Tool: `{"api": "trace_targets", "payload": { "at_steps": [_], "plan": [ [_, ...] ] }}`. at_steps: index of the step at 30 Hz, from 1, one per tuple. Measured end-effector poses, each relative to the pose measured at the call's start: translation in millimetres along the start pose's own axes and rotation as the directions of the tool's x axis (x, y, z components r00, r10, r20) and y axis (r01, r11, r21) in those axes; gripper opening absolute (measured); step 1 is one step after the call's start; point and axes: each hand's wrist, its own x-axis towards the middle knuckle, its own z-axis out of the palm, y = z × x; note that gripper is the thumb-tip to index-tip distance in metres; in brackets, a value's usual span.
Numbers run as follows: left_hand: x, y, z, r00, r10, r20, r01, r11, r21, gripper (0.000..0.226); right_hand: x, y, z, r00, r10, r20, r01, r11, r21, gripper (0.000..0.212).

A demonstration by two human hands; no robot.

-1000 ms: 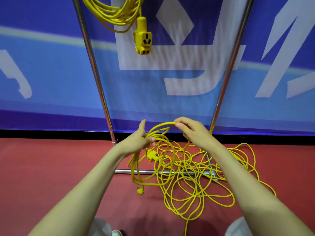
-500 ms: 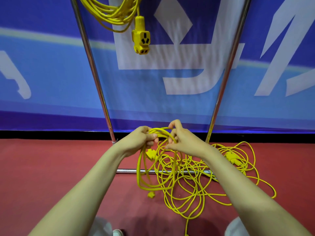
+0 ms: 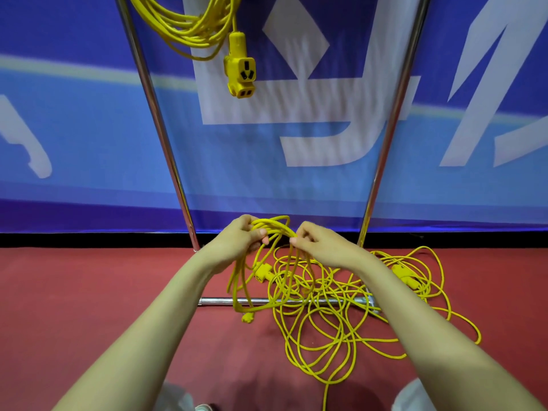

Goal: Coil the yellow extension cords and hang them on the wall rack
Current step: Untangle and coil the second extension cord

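Between the rack's two upright poles point(image 3: 154, 114), one coiled cord point(image 3: 189, 28) hung at the top left, and its socket block point(image 3: 240, 72) dangled below it. Lower down, the left hand point(image 3: 237, 241) gripped a bundle of loops point(image 3: 274, 228), fingers curled round them. Just beside it, the right hand point(image 3: 320, 247) pinched a strand at the bundle's top. Further right, loose yellow cord point(image 3: 326, 336) lay tangled on the red floor point(image 3: 89, 292), with two connector blocks point(image 3: 403, 272) in it.

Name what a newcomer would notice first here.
A tangle of yellow cord sprawls on the red floor, lower centre, across the rack's base bar. Above it the left hand grips gathered loops and the right hand pinches a strand. At top centre a coiled cord hangs, its socket dangling.
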Motion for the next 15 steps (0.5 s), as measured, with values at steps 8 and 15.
{"api": "trace_targets", "payload": {
  "at_steps": [8,15],
  "plan": [
    [-5.2,0.7,1.3,0.988,-0.006,0.154,0.013,0.999,-0.04,0.009,-2.4,-7.4,-14.4,0.957,-0.121,-0.264,0.163,0.977,0.141,0.011],
    [-7.0,7.0,1.8,0.974,-0.031,0.225,0.054,0.994,-0.098,0.006,-3.2,-4.5,-4.6,0.985,-0.13,-0.11,0.109,0.977,-0.183,0.075]
  ]
}}
